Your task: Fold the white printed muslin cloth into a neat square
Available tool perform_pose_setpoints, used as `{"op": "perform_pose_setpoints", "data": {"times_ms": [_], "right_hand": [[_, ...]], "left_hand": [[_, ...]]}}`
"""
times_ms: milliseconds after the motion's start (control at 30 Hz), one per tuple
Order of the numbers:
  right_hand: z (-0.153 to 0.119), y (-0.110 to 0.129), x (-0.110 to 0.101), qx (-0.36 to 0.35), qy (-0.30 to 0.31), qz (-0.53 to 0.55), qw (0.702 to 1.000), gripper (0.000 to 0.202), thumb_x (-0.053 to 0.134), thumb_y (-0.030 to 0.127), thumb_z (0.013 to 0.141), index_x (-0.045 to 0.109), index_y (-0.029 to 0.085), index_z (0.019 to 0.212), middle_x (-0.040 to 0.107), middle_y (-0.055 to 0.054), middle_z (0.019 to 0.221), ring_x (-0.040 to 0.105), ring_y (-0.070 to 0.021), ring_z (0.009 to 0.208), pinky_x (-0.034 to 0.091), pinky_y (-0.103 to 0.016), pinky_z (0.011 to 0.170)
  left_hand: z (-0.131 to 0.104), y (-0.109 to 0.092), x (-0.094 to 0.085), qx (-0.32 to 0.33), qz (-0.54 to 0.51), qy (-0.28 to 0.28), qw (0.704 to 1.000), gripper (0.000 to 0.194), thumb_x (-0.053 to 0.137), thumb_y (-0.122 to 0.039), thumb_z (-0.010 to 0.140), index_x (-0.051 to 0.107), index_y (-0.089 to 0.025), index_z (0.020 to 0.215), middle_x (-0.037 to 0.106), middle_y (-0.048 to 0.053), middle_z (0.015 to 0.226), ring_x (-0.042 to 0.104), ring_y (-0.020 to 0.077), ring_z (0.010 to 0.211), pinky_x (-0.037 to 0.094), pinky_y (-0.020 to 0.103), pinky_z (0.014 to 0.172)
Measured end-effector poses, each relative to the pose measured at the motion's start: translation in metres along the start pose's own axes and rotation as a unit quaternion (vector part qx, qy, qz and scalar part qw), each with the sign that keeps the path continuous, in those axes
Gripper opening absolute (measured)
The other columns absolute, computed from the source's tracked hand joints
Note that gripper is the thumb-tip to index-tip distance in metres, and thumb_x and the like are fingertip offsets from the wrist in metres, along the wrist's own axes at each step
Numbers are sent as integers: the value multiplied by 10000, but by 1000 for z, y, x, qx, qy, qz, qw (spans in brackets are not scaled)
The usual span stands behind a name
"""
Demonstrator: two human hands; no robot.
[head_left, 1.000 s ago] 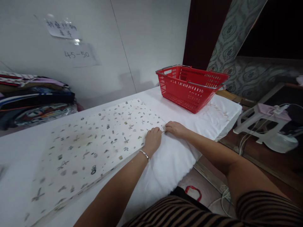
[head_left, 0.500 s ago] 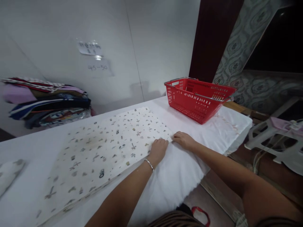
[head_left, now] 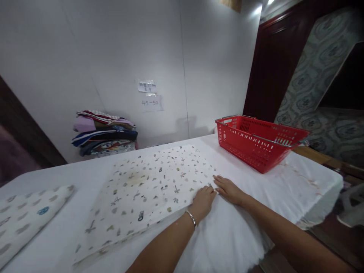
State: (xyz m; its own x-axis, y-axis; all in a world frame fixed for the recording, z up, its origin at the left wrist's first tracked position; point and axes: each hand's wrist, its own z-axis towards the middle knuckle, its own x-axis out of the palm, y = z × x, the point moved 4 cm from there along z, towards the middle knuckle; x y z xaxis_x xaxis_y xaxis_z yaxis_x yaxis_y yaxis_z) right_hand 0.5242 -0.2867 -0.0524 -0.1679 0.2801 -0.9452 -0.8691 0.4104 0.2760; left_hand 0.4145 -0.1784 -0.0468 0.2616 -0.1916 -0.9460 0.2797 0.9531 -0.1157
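Note:
A white cloth with small grey and brown prints [head_left: 148,189] lies folded flat on the white-covered table [head_left: 227,235]. My left hand [head_left: 204,201], with a silver bracelet at the wrist, rests on the cloth's near right corner, its fingers together. Just right of it, my right hand [head_left: 229,189] lies at the cloth's right edge, its fingers stretched over the edge. The two hands are close together. Whether any fabric is pinched under the fingertips is not clear.
A red basket [head_left: 256,148] stands at the back right. Another printed folded cloth [head_left: 31,216] lies at the left edge. Stacked clothes [head_left: 105,134] sit beyond the table by the wall, and a pale stool [head_left: 352,206] is at the far right.
The view has swung left and up, so more of the left cloth shows. My right hand has moved slightly onto the cloth's edge, its fingers more spread.

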Motion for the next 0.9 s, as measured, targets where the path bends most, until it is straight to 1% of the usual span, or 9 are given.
{"op": "perform_pose_setpoints", "data": {"times_ms": [100, 200, 300, 433, 533, 633, 700, 800, 900], "right_hand": [[-6, -6, 6, 19, 22, -1, 1000, 569, 268, 514, 945, 426, 189, 1384, 321, -79, 1473, 258, -252, 1372, 266, -464, 1101], [-8, -8, 7, 12, 20, -13, 1000, 587, 256, 525, 941, 430, 180, 1383, 312, -75, 1475, 256, -246, 1373, 267, -453, 1108], [-9, -15, 12, 1, 13, -30, 999, 595, 257, 536, 935, 448, 178, 1371, 328, -73, 1466, 274, -246, 1364, 289, -451, 1105], [-10, -31, 21, -29, -5, -44, 999, 597, 265, 552, 923, 468, 195, 1356, 357, -57, 1450, 299, -247, 1351, 310, -452, 1101], [-11, -44, 28, -50, -18, -46, 998, 586, 291, 547, 913, 487, 200, 1343, 365, -45, 1445, 317, -258, 1340, 331, -452, 1095], [-12, -54, 34, -57, -25, -48, 997, 574, 297, 523, 909, 495, 196, 1338, 371, -45, 1440, 323, -267, 1335, 338, -463, 1093], [-12, -60, 36, -58, -24, -47, 997, 568, 300, 515, 904, 501, 204, 1334, 381, -46, 1434, 321, -268, 1335, 340, -467, 1092], [-11, -63, 36, -49, -7, -44, 998, 566, 305, 515, 898, 492, 216, 1341, 378, -42, 1438, 309, -262, 1340, 334, -461, 1095], [-4, -52, 30, -14, 21, -56, 998, 582, 298, 542, 887, 497, 225, 1333, 385, -47, 1436, 311, -269, 1342, 328, -487, 1085]], "left_hand": [[-17, 5, -5, 27, -37, -16, 999, 338, 390, -92, 886, 531, -169, 1183, 595, 67, 1147, 513, 190, 1049, 438, 349, 897], [-44, 13, -17, 25, -56, -19, 998, 384, 373, -94, 887, 497, -183, 1239, 553, 69, 1263, 483, 186, 1156, 406, 356, 974], [-82, 25, -34, 0, -54, -13, 998, 411, 388, -104, 882, 465, -189, 1276, 526, 63, 1318, 447, 183, 1222, 371, 356, 1023], [-147, 47, -64, -57, -19, 8, 998, 407, 377, -151, 904, 439, -179, 1305, 495, 80, 1360, 403, 187, 1279, 319, 367, 1070], [-203, 67, -89, -135, 6, 29, 990, 388, 338, -236, 942, 442, -196, 1313, 488, 74, 1372, 388, 185, 1300, 293, 380, 1089], [-266, 83, -111, -225, 24, 50, 973, 413, 360, -281, 936, 427, -228, 1340, 459, 55, 1403, 367, 191, 1322, 276, 400, 1102], [-307, 90, -124, -279, 35, 47, 959, 433, 366, -308, 932, 417, -240, 1356, 440, 46, 1418, 361, 189, 1327, 262, 403, 1114], [-359, 102, -141, -369, 42, 14, 929, 440, 365, -366, 921, 469, -234, 1327, 474, 46, 1390, 386, 206, 1313, 261, 425, 1116], [-387, 115, -157, -486, 29, -47, 872, 458, 330, -422, 910, 573, -191, 1221, 544, 68, 1322, 455, 227, 1254, 316, 403, 1085]]}}
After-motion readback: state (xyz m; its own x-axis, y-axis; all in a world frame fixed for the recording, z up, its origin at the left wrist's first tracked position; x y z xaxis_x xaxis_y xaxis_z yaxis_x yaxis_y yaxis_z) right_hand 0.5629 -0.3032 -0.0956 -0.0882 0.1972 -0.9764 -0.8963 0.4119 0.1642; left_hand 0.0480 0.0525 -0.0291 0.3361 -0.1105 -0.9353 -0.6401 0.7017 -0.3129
